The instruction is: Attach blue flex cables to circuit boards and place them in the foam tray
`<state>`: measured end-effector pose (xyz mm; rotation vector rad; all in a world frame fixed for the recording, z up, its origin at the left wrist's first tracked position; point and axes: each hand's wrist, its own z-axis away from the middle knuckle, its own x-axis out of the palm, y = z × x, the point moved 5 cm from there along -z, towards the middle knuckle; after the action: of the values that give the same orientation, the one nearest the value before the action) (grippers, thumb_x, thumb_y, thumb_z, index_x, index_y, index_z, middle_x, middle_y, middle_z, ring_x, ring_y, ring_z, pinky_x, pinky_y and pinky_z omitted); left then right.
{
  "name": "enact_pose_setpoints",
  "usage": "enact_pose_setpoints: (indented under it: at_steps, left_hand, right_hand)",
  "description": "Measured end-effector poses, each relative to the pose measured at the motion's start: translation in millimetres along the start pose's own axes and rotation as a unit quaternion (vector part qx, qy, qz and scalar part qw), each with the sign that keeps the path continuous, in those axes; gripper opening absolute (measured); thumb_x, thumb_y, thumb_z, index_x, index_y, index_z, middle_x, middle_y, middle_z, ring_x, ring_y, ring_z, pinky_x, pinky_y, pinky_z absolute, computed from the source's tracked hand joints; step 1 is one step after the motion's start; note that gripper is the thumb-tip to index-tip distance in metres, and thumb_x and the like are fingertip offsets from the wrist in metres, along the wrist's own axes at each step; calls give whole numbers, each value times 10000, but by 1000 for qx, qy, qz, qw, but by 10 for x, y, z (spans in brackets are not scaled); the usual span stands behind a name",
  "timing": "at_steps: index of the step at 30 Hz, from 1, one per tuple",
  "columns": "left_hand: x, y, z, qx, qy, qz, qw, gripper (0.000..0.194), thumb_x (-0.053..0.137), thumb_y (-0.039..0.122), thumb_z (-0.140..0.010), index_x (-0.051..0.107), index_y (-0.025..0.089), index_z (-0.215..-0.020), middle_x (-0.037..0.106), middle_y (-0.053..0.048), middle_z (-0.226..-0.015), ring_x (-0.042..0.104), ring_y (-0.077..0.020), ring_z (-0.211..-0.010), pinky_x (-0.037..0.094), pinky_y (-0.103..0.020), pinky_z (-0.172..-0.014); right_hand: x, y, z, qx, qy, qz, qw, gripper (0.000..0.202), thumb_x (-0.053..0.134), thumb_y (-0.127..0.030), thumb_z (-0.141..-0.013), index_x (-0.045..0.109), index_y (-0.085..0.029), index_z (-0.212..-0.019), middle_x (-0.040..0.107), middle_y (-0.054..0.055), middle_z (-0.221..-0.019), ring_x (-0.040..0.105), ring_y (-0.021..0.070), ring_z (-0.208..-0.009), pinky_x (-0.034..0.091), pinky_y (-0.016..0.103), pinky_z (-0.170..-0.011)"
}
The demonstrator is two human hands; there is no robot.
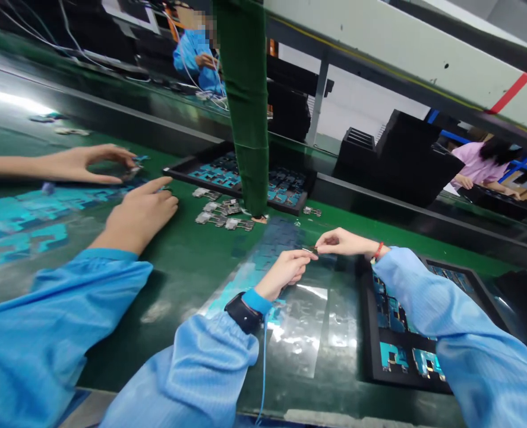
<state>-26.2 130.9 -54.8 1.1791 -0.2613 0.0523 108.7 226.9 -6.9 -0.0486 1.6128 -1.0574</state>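
My left hand (287,270), with a black wrist strap and a blue cord at the wrist, pinches one end of a small thin part (308,250). The fingertips of my right hand (341,242), which has a red band at the wrist, close on the part's other end. Both hands are above clear plastic sheeting (310,333) on the green bench. Under the sheeting's left side lies a strip of blue-green pieces (245,276). A black tray (370,362) of blue circuit boards sits under my right forearm.
Loose metal parts (218,215) lie beside another black tray (296,207) of boards behind my hands. A green wrapped post (249,119) rises there. At left, a co-worker's two hands (141,214) handle a small part. More people sit across the bench.
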Motion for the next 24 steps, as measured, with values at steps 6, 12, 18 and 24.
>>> enact_pose_setpoints:
  at_steps: [6,12,18,24]
  left_hand:
    - [76,-101,3,-19,-18,4,1000,199,588,331,-937,602,133,-930,520,57,-657,390,-44,-411,331,-164,-355]
    - [-5,-78,-17,-15,-7,31,999,222,560,353,-951,591,136,-915,481,70,-629,337,-38,-390,286,-163,-337]
    - [79,-45,79,-34,-51,54,997,228,562,336,-952,584,138,-842,365,109,-538,241,-31,-351,202,-164,-313]
    - [210,-55,164,-61,-91,65,992,238,573,325,-946,586,139,-799,293,126,-493,200,-32,-337,156,-171,-311]
  right_hand:
    - [-366,467,-653,93,109,76,987,288,537,-347,-957,635,-117,-1101,676,94,-1071,658,176,-926,549,348,-829]
    - [-390,840,-966,166,152,127,966,314,579,-337,-937,577,-156,-1194,602,91,-1197,621,203,-1023,547,410,-872]
    - [-453,1020,-750,183,132,111,968,283,591,-341,-931,601,-134,-1124,635,73,-1095,641,179,-935,562,374,-813]
    - [-531,945,-338,166,161,52,971,232,659,-323,-882,641,-93,-903,690,61,-803,655,119,-693,552,254,-658]
